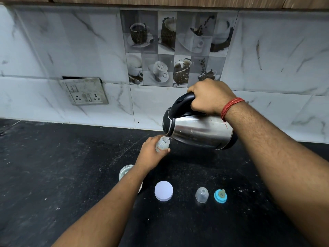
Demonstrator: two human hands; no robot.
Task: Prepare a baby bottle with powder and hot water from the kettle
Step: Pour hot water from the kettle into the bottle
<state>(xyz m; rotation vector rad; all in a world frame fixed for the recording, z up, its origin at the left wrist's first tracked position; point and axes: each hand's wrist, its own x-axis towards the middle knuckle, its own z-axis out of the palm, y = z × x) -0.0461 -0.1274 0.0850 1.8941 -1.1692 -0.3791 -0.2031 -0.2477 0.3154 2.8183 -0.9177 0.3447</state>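
Fingers of the left hand curl round the body of the baby bottle, thumb pressed on its near side, steadying it upright on the black worktop. Fingers of the right hand are wrapped tight round the black handle of the steel kettle, which is tipped over toward 9 o'clock so that its spout sits just above the bottle's open mouth, nearly touching the rim.

From the head view, the only one given, the pouring step looks to be in hand: the bottle is uncapped, the spout is at its neck, and a glint at the mouth may be water, though the stream is too small to make out. Whether powder is already inside the bottle cannot be told; its lower part is hidden by the hand.

Toward 6 o'clock from the bottle lie the loose parts. A white round lid rests flat on the worktop; to its 3 o'clock stands the clear dome cap, and just beside that the blue collar with its teat. At about 8 o'clock from the bottle a clear jar shows, partly hidden behind the left forearm; likely it holds the powder.

By my judgement the filling is under way, and what is left is setting the kettle down, screwing on the collar and teat, and fitting the cap.
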